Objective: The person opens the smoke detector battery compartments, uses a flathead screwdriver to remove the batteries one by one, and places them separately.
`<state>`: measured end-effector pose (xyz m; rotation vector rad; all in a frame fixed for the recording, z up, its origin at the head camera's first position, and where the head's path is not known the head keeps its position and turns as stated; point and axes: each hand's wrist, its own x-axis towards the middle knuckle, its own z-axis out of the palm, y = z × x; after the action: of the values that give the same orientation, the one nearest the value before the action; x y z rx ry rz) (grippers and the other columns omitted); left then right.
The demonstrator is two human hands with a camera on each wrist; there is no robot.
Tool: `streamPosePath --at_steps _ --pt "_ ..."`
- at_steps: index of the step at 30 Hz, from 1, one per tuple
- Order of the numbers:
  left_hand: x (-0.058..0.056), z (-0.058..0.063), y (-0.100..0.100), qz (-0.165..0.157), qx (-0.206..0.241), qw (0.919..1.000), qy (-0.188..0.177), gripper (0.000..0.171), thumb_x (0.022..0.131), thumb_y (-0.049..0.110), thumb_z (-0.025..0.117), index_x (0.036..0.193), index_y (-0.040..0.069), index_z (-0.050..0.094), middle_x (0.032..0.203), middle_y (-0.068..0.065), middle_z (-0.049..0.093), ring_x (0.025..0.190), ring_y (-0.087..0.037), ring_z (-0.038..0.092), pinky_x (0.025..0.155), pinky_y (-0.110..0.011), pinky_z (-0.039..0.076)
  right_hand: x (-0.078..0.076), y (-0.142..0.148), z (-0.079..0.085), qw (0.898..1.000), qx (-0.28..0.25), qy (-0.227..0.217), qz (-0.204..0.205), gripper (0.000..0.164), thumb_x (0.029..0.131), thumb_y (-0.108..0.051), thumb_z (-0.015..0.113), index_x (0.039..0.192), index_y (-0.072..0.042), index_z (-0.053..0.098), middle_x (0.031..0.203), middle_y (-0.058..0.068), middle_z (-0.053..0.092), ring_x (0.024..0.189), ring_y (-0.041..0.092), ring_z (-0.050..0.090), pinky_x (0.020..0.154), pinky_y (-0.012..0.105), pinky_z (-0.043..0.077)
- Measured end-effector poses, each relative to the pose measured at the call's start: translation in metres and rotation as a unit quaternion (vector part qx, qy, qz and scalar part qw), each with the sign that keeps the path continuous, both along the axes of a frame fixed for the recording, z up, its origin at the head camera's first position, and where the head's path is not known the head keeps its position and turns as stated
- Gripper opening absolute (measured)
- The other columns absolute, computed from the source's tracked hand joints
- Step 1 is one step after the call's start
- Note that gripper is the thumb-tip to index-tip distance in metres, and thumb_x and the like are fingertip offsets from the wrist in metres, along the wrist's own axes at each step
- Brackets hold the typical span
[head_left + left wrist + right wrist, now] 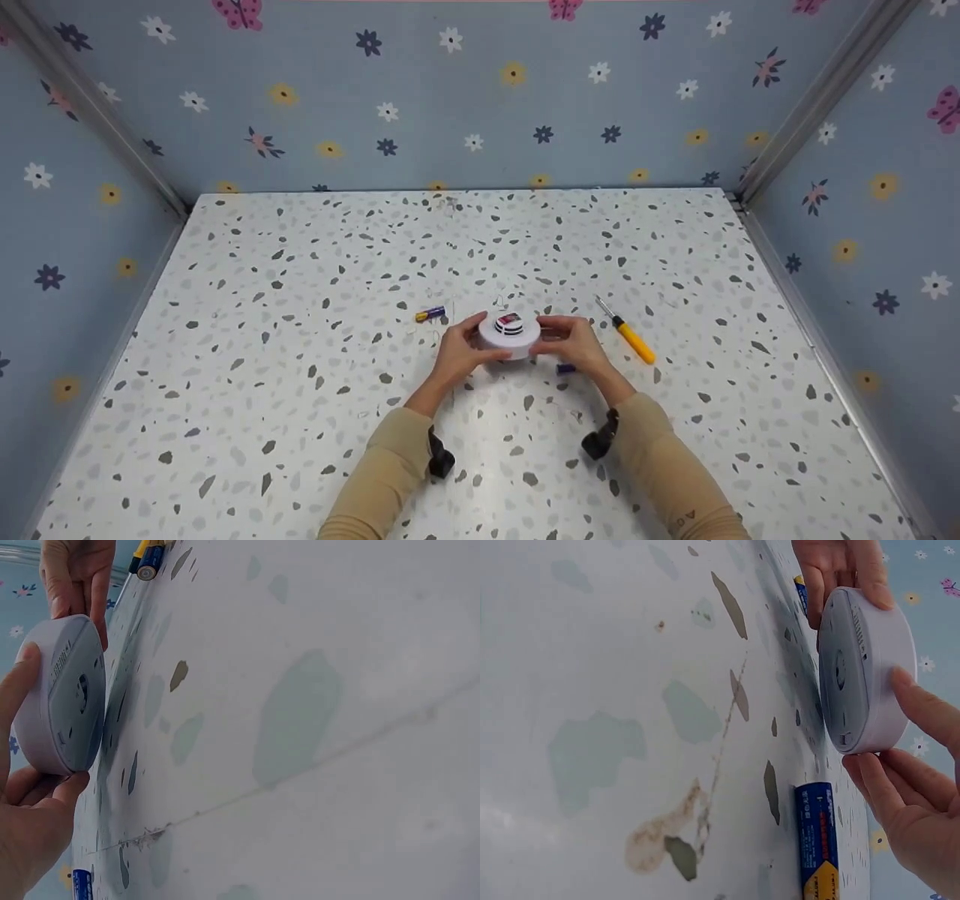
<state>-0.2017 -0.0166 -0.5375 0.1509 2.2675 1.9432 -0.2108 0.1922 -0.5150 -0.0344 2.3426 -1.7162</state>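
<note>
Between both hands is a white round smoke detector (525, 339) with a raised, dark-slotted cap on top. My left hand (456, 352) grips its left rim, thumb at the near side and fingers toward the far side. On the opposite rim, my right hand (581, 346) holds it in a similar way. In the left wrist view, the flat underside of the smoke detector (79, 701) shows a small central opening and faces the tabletop. The right wrist view shows the same underside and the side wall of the smoke detector (889, 675), held just above the surface.
A blue-and-yellow battery (430, 314) lies left of the hands. Another battery (566, 369) lies by the right wrist, partly covered. Farther right is a screwdriver (634, 342) with a yellow handle. Flower-patterned panels (480, 90) border the speckled tabletop (300, 420).
</note>
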Motion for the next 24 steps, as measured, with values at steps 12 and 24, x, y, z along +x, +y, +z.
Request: streamPosePath --at_steps 12,24 --pt "-0.005 -0.004 0.000 -0.015 0.003 0.9999 0.000 0.089 0.055 0.014 0.083 0.130 -0.003 0.039 0.131 -0.015 0.042 0.121 -0.022 0.039 0.099 -0.024 0.032 -0.002 -0.006 -0.004 1.000 0.012 -0.012 -0.022 0.064 0.058 0.003 0.079 0.117 0.000 0.055 0.116 0.015 0.056 0.100 0.026 0.056 0.081 0.028 0.048" --pt "0.002 0.006 0.001 -0.041 -0.001 0.9981 0.045 0.086 0.058 -0.001 0.080 0.129 -0.012 0.033 0.133 -0.025 0.035 0.124 -0.030 0.033 0.102 -0.029 0.028 -0.002 -0.005 -0.009 0.999 0.031 0.012 -0.010 0.062 0.058 0.006 0.078 0.116 0.002 0.055 0.114 0.016 0.056 0.099 0.027 0.057 0.081 0.029 0.048"
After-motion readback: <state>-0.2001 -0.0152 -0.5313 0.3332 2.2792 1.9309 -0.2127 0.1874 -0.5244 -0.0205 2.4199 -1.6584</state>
